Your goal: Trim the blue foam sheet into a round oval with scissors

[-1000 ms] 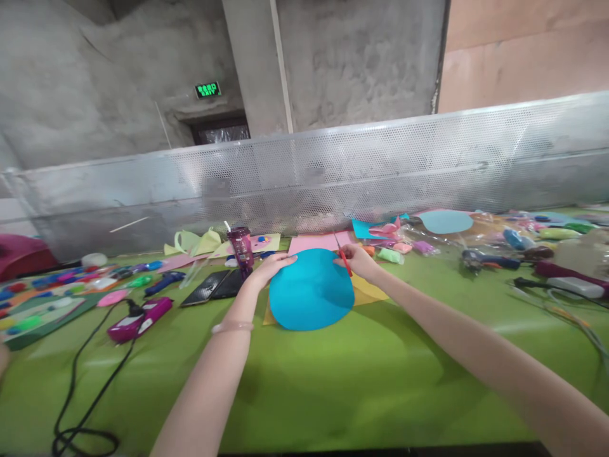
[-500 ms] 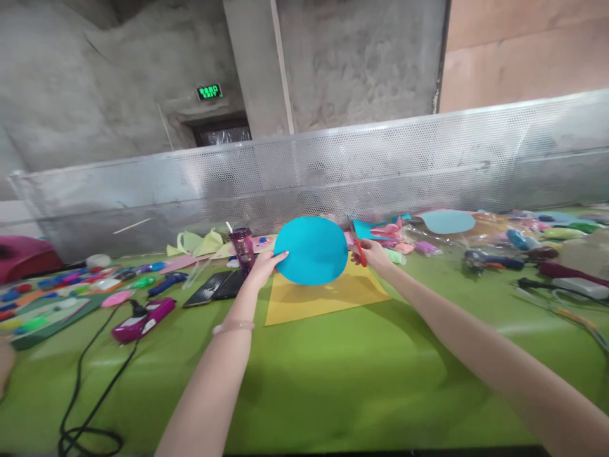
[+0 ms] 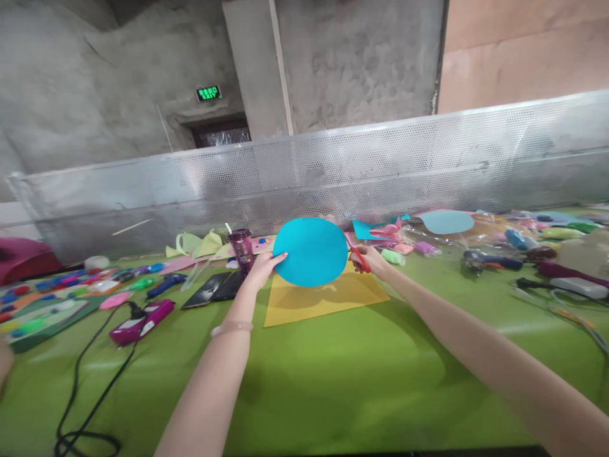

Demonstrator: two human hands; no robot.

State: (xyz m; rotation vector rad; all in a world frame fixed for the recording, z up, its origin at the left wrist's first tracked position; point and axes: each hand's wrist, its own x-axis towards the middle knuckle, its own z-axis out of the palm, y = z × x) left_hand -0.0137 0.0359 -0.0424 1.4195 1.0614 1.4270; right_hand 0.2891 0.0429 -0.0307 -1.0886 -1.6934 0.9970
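A round piece of blue paper (image 3: 311,252) is held up over the table by its left edge, pinched in my left hand (image 3: 266,265) with the thumb on top. My right hand (image 3: 373,261) grips red-handled scissors (image 3: 361,259) at the paper's right edge. Their blades lie close against that edge; whether they touch it I cannot tell. Below the blue paper, a yellow sheet (image 3: 323,301) lies flat on the green table cover (image 3: 333,381).
A purple cup with a straw (image 3: 242,251) and dark phones (image 3: 214,289) sit left of my left hand. Further left is a magenta power strip (image 3: 141,322) with a black cable. Blue scraps (image 3: 365,230) and clay packets (image 3: 425,248) lie right. A perforated metal barrier (image 3: 304,168) stands behind.
The scissors in my right hand have tilted, their blades turning from pointing upward beside the paper to lying close at its right edge. The blue paper has hardly moved.
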